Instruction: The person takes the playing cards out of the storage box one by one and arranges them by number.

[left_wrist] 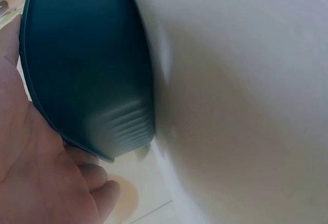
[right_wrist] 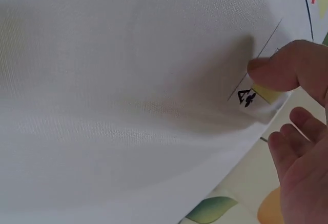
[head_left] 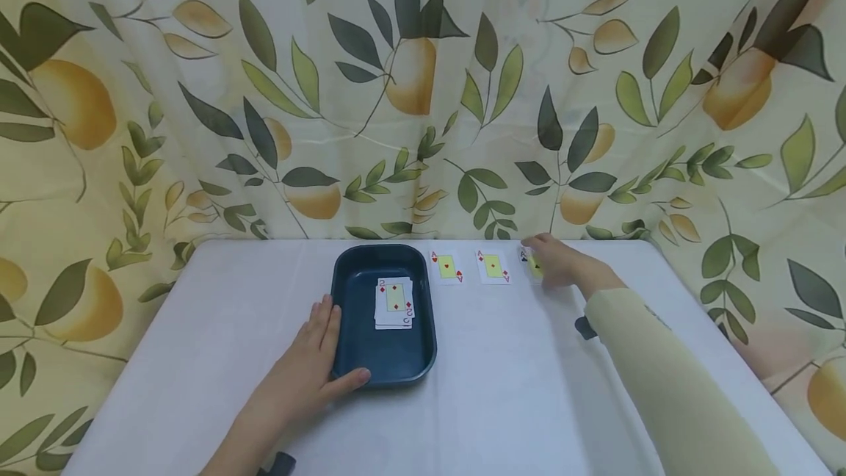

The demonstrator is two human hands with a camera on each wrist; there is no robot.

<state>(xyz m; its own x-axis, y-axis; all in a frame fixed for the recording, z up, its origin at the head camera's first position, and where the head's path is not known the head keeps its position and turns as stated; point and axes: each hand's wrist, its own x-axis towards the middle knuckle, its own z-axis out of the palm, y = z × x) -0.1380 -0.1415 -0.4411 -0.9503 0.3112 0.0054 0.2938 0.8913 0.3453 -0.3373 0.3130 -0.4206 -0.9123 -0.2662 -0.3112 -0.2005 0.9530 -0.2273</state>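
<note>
My left hand rests against a dark blue tray, fingers straight along its left rim and thumb across the near corner. Inside the tray lies a small stack of playing cards, a two of diamonds on top. On the far right of a row, my right hand holds a black ace card at the cloth, its thumb on the card. The right hand partly covers that card. To its left, face up, are an ace of diamonds and an ace of hearts.
A white cloth covers the table. Its back edge runs just behind the row of cards. A curtain printed with fruit and leaves hangs behind the table.
</note>
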